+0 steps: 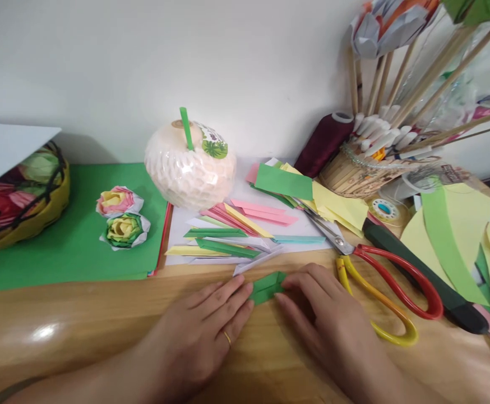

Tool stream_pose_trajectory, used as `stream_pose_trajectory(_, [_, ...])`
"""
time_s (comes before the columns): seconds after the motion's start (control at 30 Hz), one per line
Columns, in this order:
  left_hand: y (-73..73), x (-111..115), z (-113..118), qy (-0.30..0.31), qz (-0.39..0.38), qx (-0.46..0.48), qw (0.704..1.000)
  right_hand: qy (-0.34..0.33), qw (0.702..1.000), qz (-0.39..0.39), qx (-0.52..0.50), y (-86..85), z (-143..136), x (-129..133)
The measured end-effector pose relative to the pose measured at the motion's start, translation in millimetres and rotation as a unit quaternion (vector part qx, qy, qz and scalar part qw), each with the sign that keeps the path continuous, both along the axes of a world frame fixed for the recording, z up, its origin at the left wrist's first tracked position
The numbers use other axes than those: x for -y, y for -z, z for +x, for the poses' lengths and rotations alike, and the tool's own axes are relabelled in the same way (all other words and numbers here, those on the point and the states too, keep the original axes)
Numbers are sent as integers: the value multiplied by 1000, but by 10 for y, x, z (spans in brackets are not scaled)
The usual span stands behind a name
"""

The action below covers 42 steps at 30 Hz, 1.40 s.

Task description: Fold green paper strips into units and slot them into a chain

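Folded green paper (266, 290) on the surface (97, 331), well in from its far edge; left end hidden by fingertips, right end partly. Left hand (205, 322) flat, fingers extended, thumb unseen. Right hand (331, 311) curled, thumb at the paper. Cannot tell whether either pinches. Scissors (377, 272) right of it, blade tips lost beside yellow paper (340, 209). Near far edge, left: basket (55, 209) cut off, partly covered by white sheet (9, 148).

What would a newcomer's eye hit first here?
Probably the pale coconut with the green straw, standing by the wall, back and left of centre. Next, the scissors with one red and one yellow handle, lying just beyond the right hand. Then the small folded green paper at front centre, between the right hand and the left hand.
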<state>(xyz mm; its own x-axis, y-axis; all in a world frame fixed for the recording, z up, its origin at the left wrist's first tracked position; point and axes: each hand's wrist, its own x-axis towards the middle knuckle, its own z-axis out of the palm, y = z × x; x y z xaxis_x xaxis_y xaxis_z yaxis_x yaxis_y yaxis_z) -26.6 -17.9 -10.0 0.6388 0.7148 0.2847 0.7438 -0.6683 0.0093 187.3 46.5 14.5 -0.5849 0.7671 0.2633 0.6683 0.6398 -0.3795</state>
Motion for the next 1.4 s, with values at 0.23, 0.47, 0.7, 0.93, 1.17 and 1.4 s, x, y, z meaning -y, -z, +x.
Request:
stream_pose_trajectory(0.23, [-32, -6, 11, 6, -5, 0, 1000, 3, 999, -10, 36, 59, -5, -37])
stream_pose_trajectory(0.47, [-42, 0, 6, 4, -11, 1, 1000, -9, 998, 12, 59, 103, 0, -72])
stream_pose_trajectory(0.7, [-16, 9, -24, -5, -16, -5, 1000, -9, 997, 18, 69, 94, 11, -105])
stream_pose_trajectory(0.93, [-9, -29, -97, 9, -74, -4, 997, -20, 997, -7, 71, 117, 49, -119])
stream_pose_trajectory(1.17, [-27, -101, -193, 55, -118, 52, 990, -15, 998, -36, 54, 84, 61, -123])
stream_pose_trajectory(1.4, [-154, -168, -178, 63, -90, 33, 993, -133, 985, 101, 35, 32, 125, -85])
